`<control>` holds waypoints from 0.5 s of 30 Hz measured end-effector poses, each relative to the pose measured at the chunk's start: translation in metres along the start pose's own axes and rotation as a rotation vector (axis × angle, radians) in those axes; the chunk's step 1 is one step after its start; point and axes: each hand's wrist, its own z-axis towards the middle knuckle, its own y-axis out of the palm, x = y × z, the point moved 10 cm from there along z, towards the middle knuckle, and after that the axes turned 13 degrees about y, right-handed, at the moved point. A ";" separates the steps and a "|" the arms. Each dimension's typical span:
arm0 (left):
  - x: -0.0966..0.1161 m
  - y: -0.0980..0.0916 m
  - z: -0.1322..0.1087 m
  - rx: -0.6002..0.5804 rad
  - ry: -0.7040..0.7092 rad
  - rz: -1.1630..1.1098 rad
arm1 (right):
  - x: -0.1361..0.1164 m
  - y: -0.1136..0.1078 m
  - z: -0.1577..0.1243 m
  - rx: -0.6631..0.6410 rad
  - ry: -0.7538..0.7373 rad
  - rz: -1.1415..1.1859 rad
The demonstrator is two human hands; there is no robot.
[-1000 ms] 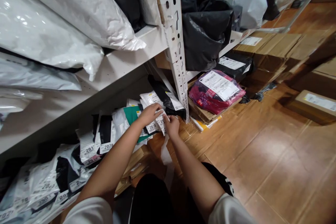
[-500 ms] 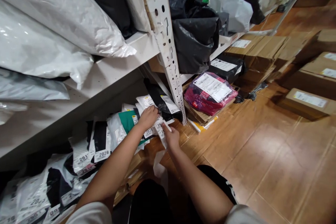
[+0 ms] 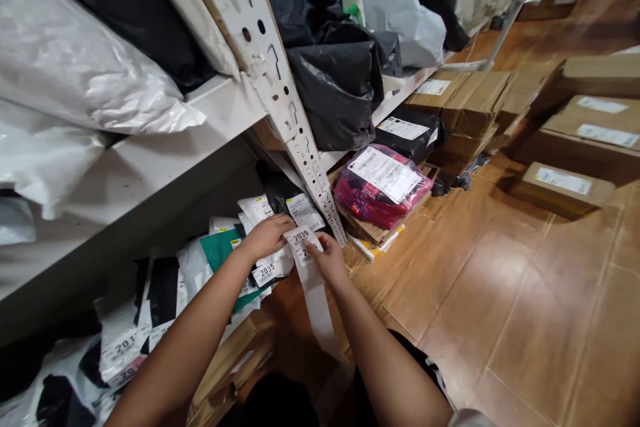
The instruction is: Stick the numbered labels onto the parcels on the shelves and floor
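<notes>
A strip of white number labels (image 3: 316, 307) hangs from my hands, its backing trailing toward the floor; "2039" shows near its top. My right hand (image 3: 330, 259) pinches the strip at its right edge, thumb across the printed part. At the strip's upper left corner, my left hand (image 3: 267, 239) has its fingers bent together, seemingly gripping the edge. Just under the left hand lies a white packet labelled 2035 (image 3: 267, 271). Behind the hands is a black plastic parcel (image 3: 277, 188) with a white shipping label (image 3: 305, 212).
A perforated white shelf post (image 3: 295, 123) rises beyond my hands. Several numbered packets (image 3: 123, 347) line the low shelf on the left. A pink-purple wrapped parcel (image 3: 383, 187) sits right of the post. Cardboard boxes (image 3: 563, 190) stand on the wood floor (image 3: 475, 293).
The view has shifted right. The label strip has been raised and turned so that 2039 faces me, with more of its length hanging. My left hand has moved from the packets to the strip's top.
</notes>
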 end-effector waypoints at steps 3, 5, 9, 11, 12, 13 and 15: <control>-0.009 -0.001 0.003 0.075 -0.085 -0.094 | 0.008 -0.010 0.016 0.063 -0.032 -0.074; -0.010 -0.002 0.007 0.086 -0.117 -0.121 | 0.011 -0.013 0.023 0.093 -0.043 -0.126; -0.010 -0.003 0.013 0.111 -0.176 -0.182 | 0.018 -0.020 0.030 0.174 -0.017 -0.254; -0.010 -0.003 0.014 0.125 -0.199 -0.199 | 0.022 -0.021 0.032 0.189 -0.004 -0.284; -0.011 -0.002 0.014 0.129 -0.207 -0.201 | 0.024 -0.021 0.033 0.194 0.002 -0.290; -0.011 -0.002 0.014 0.133 -0.213 -0.200 | 0.026 -0.022 0.033 0.203 0.008 -0.298; -0.013 0.000 0.014 0.139 -0.222 -0.196 | 0.029 -0.023 0.033 0.230 0.018 -0.307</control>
